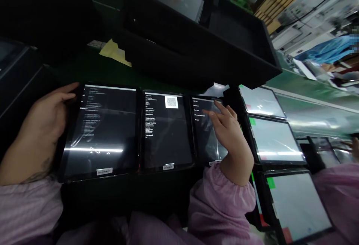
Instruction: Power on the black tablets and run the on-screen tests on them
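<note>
Three tablets with dark screens lie side by side in front of me. My left hand (46, 116) is at the outer edge of the left tablet (109, 125), fingers stretched out. White text and a reflected light streak show on that screen. The middle tablet (168, 140) shows a QR code (171, 102) and lines of test text. Over the right tablet (206, 136) is my right hand (226, 127), its fingers apart and the index fingertip at the "Test Info" line of a menu. Whether that fingertip touches the glass I cannot tell. My right hand covers part of this tablet.
Several tablets with pale lit screens (298, 200) stand in a column on the right. Behind the dark tablets is a black divided tray (196, 54) with a tablet inside. Yellow paper (114, 52) lies at the back left. Another person's purple sleeve (339, 192) appears at the far right.
</note>
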The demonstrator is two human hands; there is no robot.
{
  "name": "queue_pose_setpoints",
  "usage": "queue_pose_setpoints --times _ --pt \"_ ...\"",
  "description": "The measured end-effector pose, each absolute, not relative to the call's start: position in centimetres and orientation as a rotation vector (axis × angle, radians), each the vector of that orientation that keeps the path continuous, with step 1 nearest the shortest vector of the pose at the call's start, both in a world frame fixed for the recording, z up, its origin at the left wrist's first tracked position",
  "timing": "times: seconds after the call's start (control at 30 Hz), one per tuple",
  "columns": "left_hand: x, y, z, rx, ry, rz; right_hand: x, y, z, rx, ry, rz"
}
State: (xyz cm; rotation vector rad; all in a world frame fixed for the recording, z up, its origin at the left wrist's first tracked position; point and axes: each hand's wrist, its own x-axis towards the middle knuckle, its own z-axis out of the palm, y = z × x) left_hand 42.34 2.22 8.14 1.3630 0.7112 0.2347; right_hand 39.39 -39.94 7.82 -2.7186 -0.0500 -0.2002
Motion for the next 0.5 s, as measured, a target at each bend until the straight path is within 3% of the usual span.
queue_pose_setpoints --times 0.5 --pt "41.64 2.0 8.85 1.483 0.625 0.092 39.0 -39.67 8.52 -2.699 -0.074 -0.347"
